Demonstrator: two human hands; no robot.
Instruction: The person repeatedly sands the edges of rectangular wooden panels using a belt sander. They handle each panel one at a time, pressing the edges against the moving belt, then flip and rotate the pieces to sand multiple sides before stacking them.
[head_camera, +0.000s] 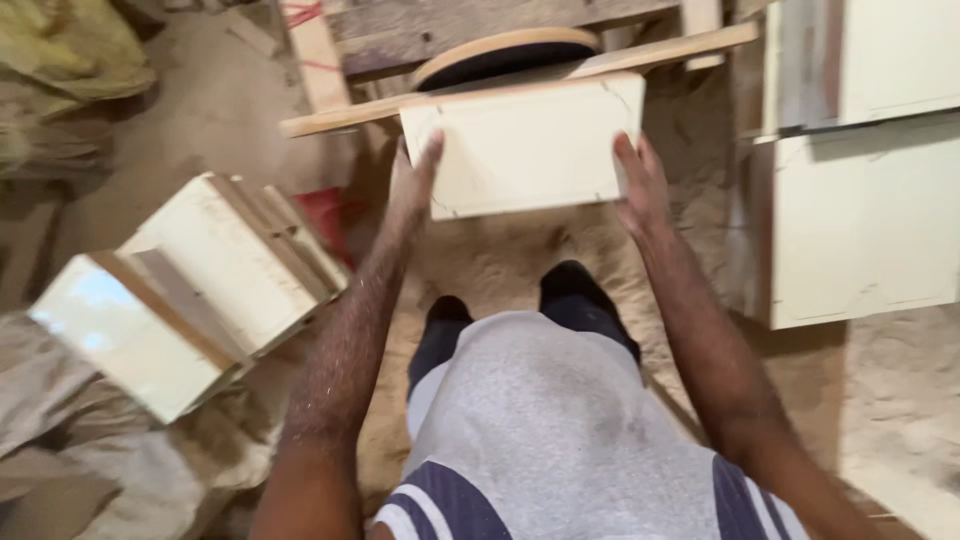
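In the head view, a cream rectangular panel (525, 148) sits at upper centre of the frame, held at both short edges. The left hand (412, 185) grasps its left edge, the right hand (640, 180) its right edge. Just behind the panel a wooden strip (520, 80) runs across, with a round wooden disc (505, 52) above. Stacked cream boards (190, 290) lie at left, on a sawdust-covered floor (890, 390).

— Any packages, labels, signs or screens on your feed?
— None that I see. I'm looking down at bare wood and sawdust; nothing printed or packed shows anywhere.
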